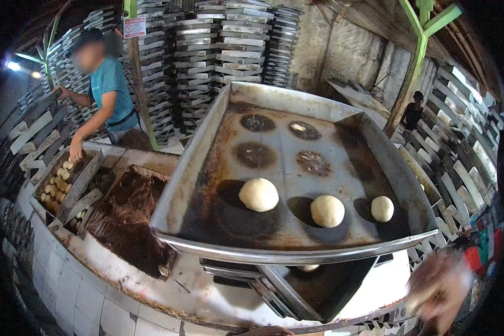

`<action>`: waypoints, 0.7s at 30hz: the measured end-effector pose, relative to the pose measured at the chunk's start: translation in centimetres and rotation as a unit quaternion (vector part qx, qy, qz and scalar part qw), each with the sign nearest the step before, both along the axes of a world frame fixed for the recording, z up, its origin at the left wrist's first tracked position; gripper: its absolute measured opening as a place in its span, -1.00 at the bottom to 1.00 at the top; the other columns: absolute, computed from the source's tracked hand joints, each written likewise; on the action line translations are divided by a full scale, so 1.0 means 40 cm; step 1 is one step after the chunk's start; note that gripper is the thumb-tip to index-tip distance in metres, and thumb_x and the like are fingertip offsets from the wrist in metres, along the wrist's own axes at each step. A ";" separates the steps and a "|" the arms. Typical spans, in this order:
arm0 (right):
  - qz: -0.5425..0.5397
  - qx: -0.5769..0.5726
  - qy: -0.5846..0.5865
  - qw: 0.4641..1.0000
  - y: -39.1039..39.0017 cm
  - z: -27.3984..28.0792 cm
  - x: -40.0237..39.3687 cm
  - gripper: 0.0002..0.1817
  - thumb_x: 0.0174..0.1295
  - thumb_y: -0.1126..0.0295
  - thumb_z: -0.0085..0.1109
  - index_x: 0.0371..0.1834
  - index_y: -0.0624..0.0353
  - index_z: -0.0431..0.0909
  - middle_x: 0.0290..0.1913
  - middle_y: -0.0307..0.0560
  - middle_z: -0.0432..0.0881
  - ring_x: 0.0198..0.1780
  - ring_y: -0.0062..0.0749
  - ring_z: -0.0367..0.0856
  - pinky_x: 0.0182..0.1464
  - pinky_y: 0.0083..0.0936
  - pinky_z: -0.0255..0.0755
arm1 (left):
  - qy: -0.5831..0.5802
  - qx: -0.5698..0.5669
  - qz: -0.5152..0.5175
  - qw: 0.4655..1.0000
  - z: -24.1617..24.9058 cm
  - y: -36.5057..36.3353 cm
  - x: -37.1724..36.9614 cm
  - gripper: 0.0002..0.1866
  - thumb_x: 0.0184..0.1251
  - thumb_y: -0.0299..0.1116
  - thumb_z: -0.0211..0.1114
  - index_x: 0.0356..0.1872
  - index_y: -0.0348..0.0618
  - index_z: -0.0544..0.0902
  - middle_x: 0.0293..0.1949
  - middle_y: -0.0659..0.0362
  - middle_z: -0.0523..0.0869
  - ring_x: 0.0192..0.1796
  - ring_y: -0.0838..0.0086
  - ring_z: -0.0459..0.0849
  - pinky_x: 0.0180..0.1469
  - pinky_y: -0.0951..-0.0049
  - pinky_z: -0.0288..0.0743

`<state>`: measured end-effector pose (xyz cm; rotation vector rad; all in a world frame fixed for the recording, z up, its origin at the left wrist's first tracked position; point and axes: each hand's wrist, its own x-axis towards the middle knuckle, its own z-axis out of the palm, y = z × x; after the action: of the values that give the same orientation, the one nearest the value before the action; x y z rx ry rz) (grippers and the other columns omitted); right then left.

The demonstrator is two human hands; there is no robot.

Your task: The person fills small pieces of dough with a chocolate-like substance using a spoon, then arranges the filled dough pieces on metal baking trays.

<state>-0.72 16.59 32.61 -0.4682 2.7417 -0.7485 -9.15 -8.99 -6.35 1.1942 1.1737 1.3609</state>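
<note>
A large greased metal tray (201, 162) fills the middle of the view, its near rim raised towards me. Three round dough balls lie in a row on it: a big one (259, 194), a middle one (327, 210) and a smaller one (382, 208). Several dark oily rings mark bare spots behind them. My right hand (439, 287) is a motion blur at the lower right, beside the tray's near right corner; whether it holds anything is unclear. A skin-coloured sliver at the bottom edge may be my left hand (260, 331), mostly out of frame.
More trays (297, 283) sit under the big one, one holding a dough ball (308, 267). A person in a teal shirt (111, 84) reaches into a tray of small dough balls (59, 182) on the tiled counter (84, 291). Tall tray stacks (224, 45) line the back; another person (414, 109) stands far right.
</note>
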 end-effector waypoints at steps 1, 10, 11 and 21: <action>-0.009 0.061 0.084 0.995 -0.055 0.093 -0.095 -0.73 0.22 0.21 0.10 -0.21 0.21 0.53 -0.22 0.05 0.60 -0.11 -0.37 0.60 0.01 -0.42 0.45 | 0.014 -0.009 -0.024 1.000 0.007 -0.002 -0.011 -0.77 0.35 -0.32 0.08 -0.08 -0.19 0.56 -0.11 0.10 0.60 -0.03 0.39 0.55 0.03 0.40 0.38; 0.027 0.109 0.392 0.913 -0.142 -0.074 -0.773 -0.60 0.31 0.10 -0.13 -0.22 0.28 0.47 -0.29 0.09 0.57 -0.24 -0.15 0.58 -0.16 -0.28 0.45 | -0.076 -0.005 -0.027 0.997 -0.013 -0.019 -0.006 -0.71 0.36 -0.29 0.06 0.01 -0.21 0.50 -0.12 0.15 0.59 -0.05 0.45 0.54 0.02 0.45 0.37; 0.019 0.116 0.427 0.897 -0.155 -0.057 -0.766 -0.57 0.31 0.07 -0.17 -0.24 0.29 0.47 -0.31 0.11 0.58 -0.25 -0.14 0.59 -0.18 -0.27 0.47 | -0.086 -0.005 -0.034 0.996 -0.017 -0.011 -0.004 -0.70 0.36 -0.29 0.06 0.02 -0.22 0.50 -0.12 0.15 0.59 -0.05 0.45 0.54 0.02 0.46 0.36; -0.323 0.351 0.520 0.708 0.698 0.028 -0.185 -0.59 0.29 0.10 -0.11 -0.41 0.21 0.59 -0.60 0.10 0.54 -0.48 -0.10 0.58 -0.36 -0.28 0.49 | -0.320 -0.105 -0.083 0.938 -0.057 0.261 0.188 -0.63 0.32 -0.31 0.14 0.09 -0.25 0.43 -0.12 0.15 0.58 -0.08 0.47 0.53 0.00 0.45 0.40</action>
<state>-8.10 44.52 33.75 0.4543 3.9028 0.8477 -1.62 1.46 -8.65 0.6011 0.7069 1.3128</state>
